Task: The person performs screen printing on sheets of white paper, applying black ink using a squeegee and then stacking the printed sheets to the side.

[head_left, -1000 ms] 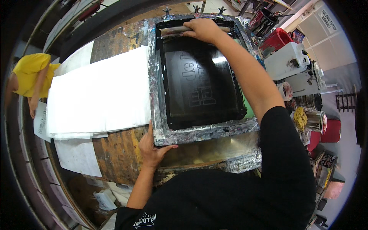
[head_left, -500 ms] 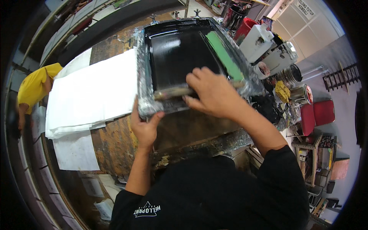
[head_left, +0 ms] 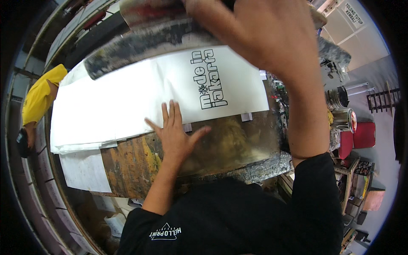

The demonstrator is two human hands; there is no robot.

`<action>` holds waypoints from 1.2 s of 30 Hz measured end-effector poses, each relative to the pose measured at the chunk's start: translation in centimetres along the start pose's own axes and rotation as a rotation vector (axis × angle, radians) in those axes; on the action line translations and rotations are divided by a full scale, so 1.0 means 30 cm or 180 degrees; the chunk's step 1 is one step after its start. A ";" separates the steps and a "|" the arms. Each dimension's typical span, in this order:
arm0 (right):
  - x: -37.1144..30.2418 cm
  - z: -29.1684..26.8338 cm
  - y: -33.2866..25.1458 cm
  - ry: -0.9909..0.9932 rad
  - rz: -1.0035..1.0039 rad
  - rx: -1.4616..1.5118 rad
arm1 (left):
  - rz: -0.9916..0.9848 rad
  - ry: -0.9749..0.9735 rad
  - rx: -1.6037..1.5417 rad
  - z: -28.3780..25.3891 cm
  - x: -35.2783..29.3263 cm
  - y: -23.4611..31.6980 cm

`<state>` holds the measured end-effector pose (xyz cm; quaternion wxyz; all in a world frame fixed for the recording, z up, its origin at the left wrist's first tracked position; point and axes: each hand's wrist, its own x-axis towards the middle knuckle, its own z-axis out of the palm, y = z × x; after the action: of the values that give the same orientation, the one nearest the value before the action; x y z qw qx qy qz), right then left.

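While wht sheet's (head_left: 248, 80) blk lettering (head_left: 208, 80) runs lengthwise near-far, tops face L.

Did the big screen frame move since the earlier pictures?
Yes, the screen frame has tilted up off the table, its near edge raised, so the printed sheet now shows.

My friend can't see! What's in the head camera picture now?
A person's left hand is spread at the edge of white paper with black outlined lettering. Their right hand looms close, in front of a raised, paint-smeared frame.
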<state>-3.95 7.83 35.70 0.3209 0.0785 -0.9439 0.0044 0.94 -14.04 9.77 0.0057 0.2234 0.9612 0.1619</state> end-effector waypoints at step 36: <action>0.035 -0.064 0.018 -0.0411 -0.0137 0.0602 | 0.0971 0.0065 -0.0339 0.302 0.221 0.272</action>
<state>-3.70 8.33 37.89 0.2506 0.1288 -0.9560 0.0815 -0.80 -1.47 4.15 -0.0168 0.3645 0.9062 0.2139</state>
